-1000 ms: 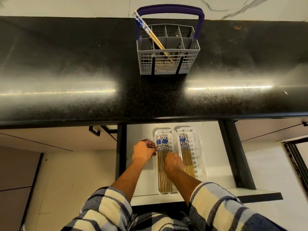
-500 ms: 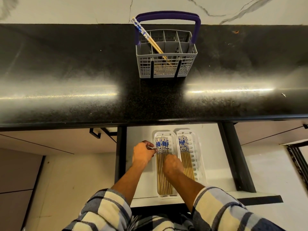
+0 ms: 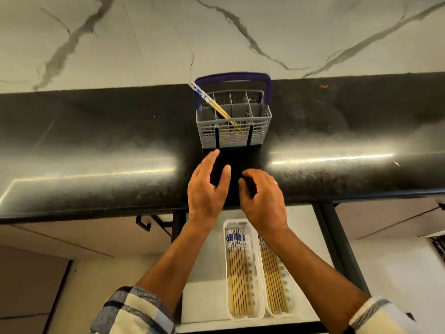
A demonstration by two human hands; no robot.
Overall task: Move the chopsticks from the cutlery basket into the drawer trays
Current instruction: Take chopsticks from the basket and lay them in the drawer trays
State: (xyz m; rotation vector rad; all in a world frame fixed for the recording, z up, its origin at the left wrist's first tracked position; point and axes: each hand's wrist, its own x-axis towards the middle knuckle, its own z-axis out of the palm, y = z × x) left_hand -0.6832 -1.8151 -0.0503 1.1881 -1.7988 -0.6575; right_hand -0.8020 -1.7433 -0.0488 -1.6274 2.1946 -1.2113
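Both hands hang empty over the front of the black bench [image 3: 96, 145], just short of the grey cutlery basket [image 3: 234, 131]. The left hand [image 3: 206, 189] has its fingers [image 3: 210, 162] straight and loosely spread, palm turned inward; the right hand [image 3: 263, 201] has its fingers curled inward, thumb near the fingertips, pinching nothing. In the basket, which stands near the back of the bench with its purple handle [image 3: 232, 77] upright, one pair of chopsticks [image 3: 212, 102] remains — long axis tilted, the blue-patterned ends pointing up and to the left past the rim, the plain wooden tips down in a front compartment toward the right. Below the bench edge the drawer [image 3: 207, 300] stands open with two white trays side by side. The left tray [image 3: 252, 268] and the right tray [image 3: 287, 285] each hold a row of chopsticks lying flat and parallel — long axes running front to back, the blue-patterned ends pointing toward the bench. Plaid sleeves [image 3: 134, 312] cover both forearms near the lower edge.
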